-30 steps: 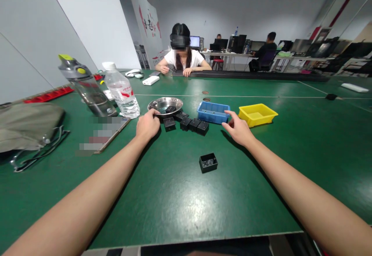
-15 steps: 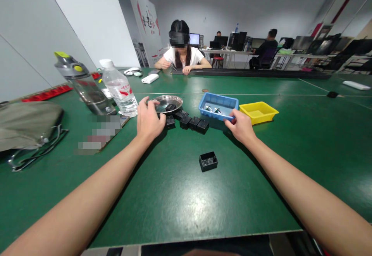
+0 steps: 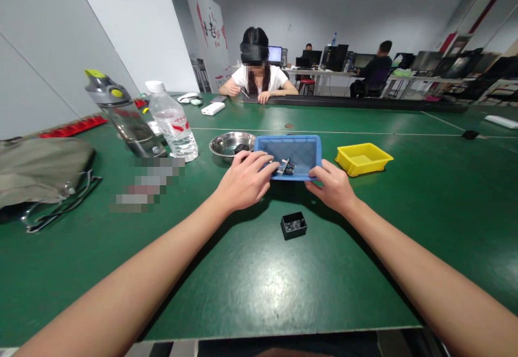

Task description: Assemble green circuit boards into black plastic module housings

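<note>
In the head view, we judged the work barely begun: small parts (image 3: pixel 288 167) lay inside the blue bin (image 3: pixel 305 152), and the black box (image 3: pixel 294 232) stood open-topped on the bench (image 3: pixel 243 287), nearer us. Our forearms (image 3: pixel 162 268) stretched forward, angled inward; the right hand (image 3: pixel 334 187) pinched the tilted bin's near-right rim, while the left hand (image 3: pixel 245 181) lay over its left side (its grip we couldn't tell).

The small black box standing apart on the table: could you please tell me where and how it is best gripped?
I would probably pinch the small black box by its left and right walls, thumb and fingers opposed, coming from the near side and above. It sits open side up with nothing touching its walls, while the blue bin tilts just beyond it.
</note>
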Available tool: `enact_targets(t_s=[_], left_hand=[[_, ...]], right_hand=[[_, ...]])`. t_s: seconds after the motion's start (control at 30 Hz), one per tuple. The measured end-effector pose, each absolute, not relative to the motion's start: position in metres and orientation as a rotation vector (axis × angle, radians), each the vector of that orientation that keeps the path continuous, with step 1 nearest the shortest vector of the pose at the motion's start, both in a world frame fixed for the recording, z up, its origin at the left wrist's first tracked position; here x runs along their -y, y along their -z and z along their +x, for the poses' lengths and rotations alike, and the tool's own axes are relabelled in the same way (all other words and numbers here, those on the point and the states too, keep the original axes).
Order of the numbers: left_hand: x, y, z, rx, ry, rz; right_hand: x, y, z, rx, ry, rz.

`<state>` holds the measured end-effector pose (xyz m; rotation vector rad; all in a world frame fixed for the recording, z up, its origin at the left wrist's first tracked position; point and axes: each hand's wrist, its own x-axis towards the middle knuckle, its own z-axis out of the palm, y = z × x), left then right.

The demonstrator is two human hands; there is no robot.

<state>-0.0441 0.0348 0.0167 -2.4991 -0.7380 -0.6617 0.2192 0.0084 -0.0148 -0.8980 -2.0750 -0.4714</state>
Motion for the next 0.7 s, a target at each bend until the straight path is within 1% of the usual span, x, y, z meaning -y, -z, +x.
enact_targets(t_s=[0.17,0.37,0.5,0.63,0.7], left_hand=[[-0.0303,-0.0168,-0.0389,0.833,0.54,-2.519],[-0.0279,-0.0188,-0.039,0.863,0.533,-2.465],[-0.0288,-0.018,-0.0419,0.841,0.713,-2.399],[-0.0301,-0.0161,-0.0456,0.771,1.048,-2.371],[-0.0298,-0.0149,-0.0466,0.76,1.203,-2.421]], right_hand=[[-0.0064,0.0114,0.2157,2.132,0.571,-0.843],[-0.0054,0.0132,0.214,2.138,0.479,-0.872],[-0.004,0.0137,0.2136,2.111,0.357,-0.879],[-0.0039,0.0138,0.2124,2.03,0.228,-0.924],[-0.0057,0.0135,0.2133,1.947,0.177,-1.024]])
